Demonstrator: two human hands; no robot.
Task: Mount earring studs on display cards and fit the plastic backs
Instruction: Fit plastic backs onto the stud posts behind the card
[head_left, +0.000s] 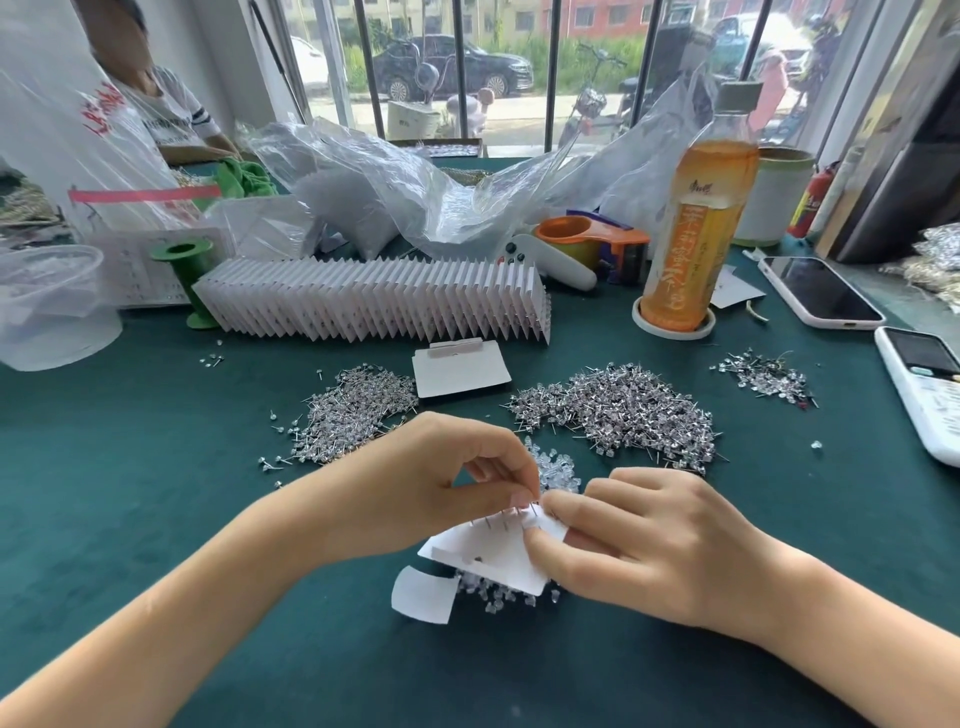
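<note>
Your left hand (441, 483) has thumb and forefinger curled tight, pinching at the top edge of the white display card (493, 556), right where several stud posts (506, 519) stick up through it. Your right hand (649, 540) grips the card's right side, thumb and forefinger curled onto it near the same posts; can't tell if a back sits between those fingertips. The card is tilted, held low over a small pile of clear plastic backs (558, 470) on the green table (156, 493). A loose white paper scrap (423, 595) lies just beside the card's lower left corner. Stud heaps sit beyond: left heap (353, 410), big right heap (618, 410), small far-right heap (763, 376). A blank card stack (462, 371) lies between the heaps. Behind it, a long row of filled cards (374, 301). An orange tea bottle (696, 228) carries a label with Chinese characters, too soft to read. Two phones (821, 291) lie at right. Red lettering on the clear bag (104, 109) at far left is partly legible only.
</note>
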